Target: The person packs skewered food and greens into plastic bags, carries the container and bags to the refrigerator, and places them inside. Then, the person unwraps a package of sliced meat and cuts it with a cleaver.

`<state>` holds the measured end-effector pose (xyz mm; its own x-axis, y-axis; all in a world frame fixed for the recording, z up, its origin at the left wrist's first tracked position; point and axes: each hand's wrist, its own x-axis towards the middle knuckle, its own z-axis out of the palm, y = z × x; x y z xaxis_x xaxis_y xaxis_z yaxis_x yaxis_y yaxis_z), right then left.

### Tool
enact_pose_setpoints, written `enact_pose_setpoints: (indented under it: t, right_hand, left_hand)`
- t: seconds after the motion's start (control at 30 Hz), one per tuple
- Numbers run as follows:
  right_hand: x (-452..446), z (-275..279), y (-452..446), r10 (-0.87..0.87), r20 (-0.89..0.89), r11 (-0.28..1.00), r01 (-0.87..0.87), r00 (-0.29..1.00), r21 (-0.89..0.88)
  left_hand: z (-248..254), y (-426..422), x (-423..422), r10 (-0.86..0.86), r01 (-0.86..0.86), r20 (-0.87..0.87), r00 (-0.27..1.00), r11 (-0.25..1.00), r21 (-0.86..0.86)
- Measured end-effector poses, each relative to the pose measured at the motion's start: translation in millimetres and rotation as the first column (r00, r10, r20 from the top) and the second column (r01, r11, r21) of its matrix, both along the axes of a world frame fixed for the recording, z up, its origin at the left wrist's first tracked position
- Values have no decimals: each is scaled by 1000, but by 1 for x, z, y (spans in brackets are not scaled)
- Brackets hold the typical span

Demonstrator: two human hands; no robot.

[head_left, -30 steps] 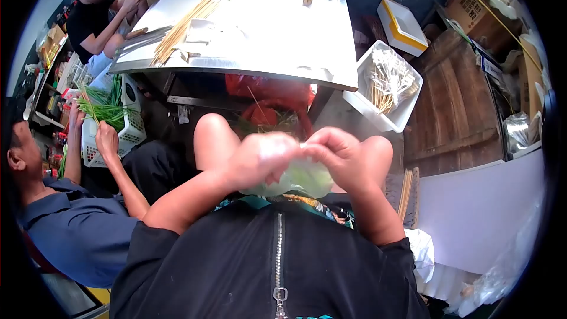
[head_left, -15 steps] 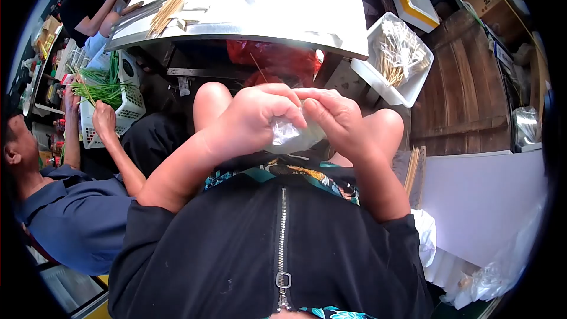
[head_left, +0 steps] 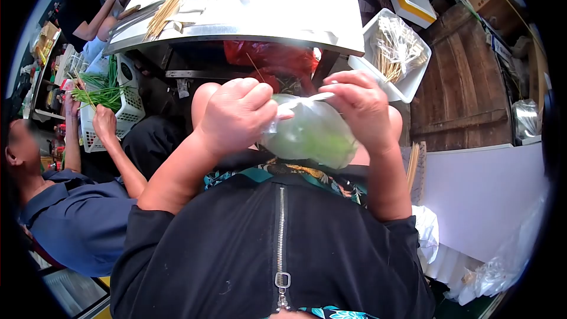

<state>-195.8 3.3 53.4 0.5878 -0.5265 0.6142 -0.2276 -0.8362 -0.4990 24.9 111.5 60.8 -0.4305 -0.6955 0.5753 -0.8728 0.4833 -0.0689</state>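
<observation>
Hands moved apart since the earlier frame; plastic bag (head_left: 316,137), green contents showing through, now fully visible between them, over the lap. Left hand (head_left: 239,111): grip clamped on one side of bag's top. Right hand (head_left: 361,105): grip pinched on opposite side. Counter (head_left: 277,9) beyond, thin sticks (head_left: 177,3) on it.

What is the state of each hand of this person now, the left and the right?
Left hand: closed, gripping the plastic bag.
Right hand: pinching the bag's other side, at its top.
</observation>
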Motion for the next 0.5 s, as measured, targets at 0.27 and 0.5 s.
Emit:
enact_pose_setpoints:
  t: [0.27, 0.5]
  right_hand:
    - [-25, -38, -9, -60, -99, 953, 86, 993, 292]
    - [9, -20, 26, 52, 146, 998, -56, 988, 20]
  left_hand:
    - [-26, -4, -7, -193, 405, -681, 706, 900, 164]
    - [-20, -8, -22, 124, 414, -737, 665, 759, 502]
